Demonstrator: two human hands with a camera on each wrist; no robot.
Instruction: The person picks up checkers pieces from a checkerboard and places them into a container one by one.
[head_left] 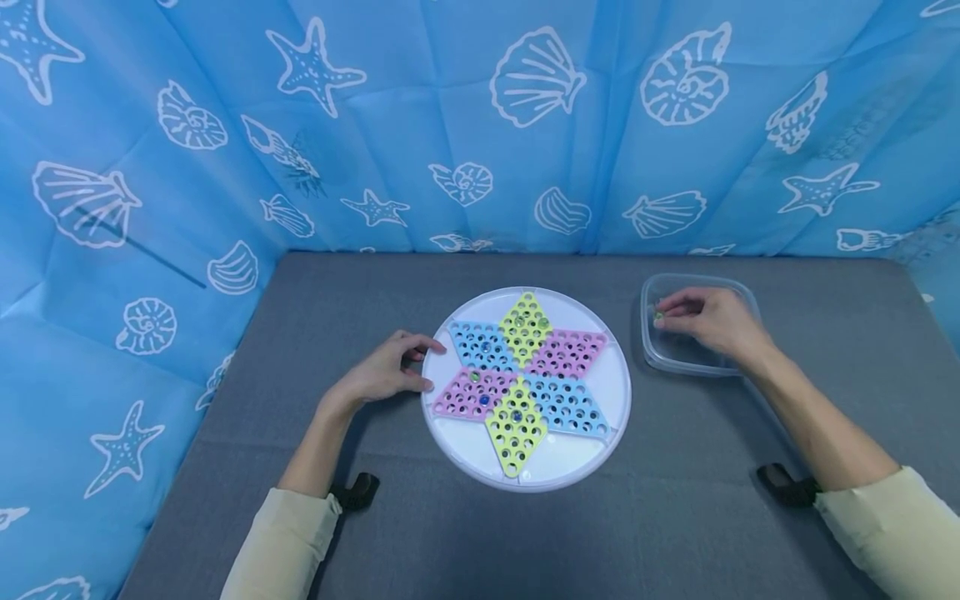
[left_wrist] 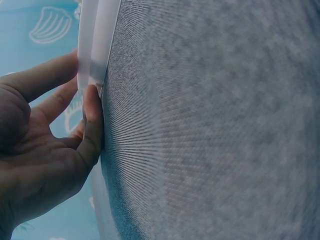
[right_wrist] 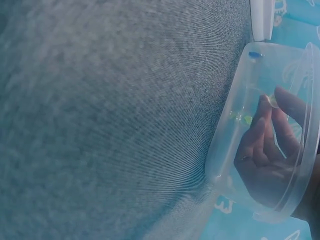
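A round white Chinese checkers board (head_left: 617, 375) carries a star of yellow, blue and pink triangles full of holes. Several marbles sit in it, among them a green marble (head_left: 475, 377) and a blue marble (head_left: 484, 400). At its left rim, my left hand (head_left: 390, 367) holds the edge between thumb and fingers. My right hand (head_left: 712, 321) reaches into a clear plastic container (head_left: 654, 364) to the right. Between thumb and fingertips it pinches a greenish clear marble (right_wrist: 272, 101). The right wrist view shows this through the container's wall.
Inside the container, a blue marble (right_wrist: 255, 55) and a green marble (right_wrist: 248, 120) lie at the bottom. Grey cloth covers the table (head_left: 337, 292). Behind it hangs a blue curtain (head_left: 420, 108) with white shells and starfish.
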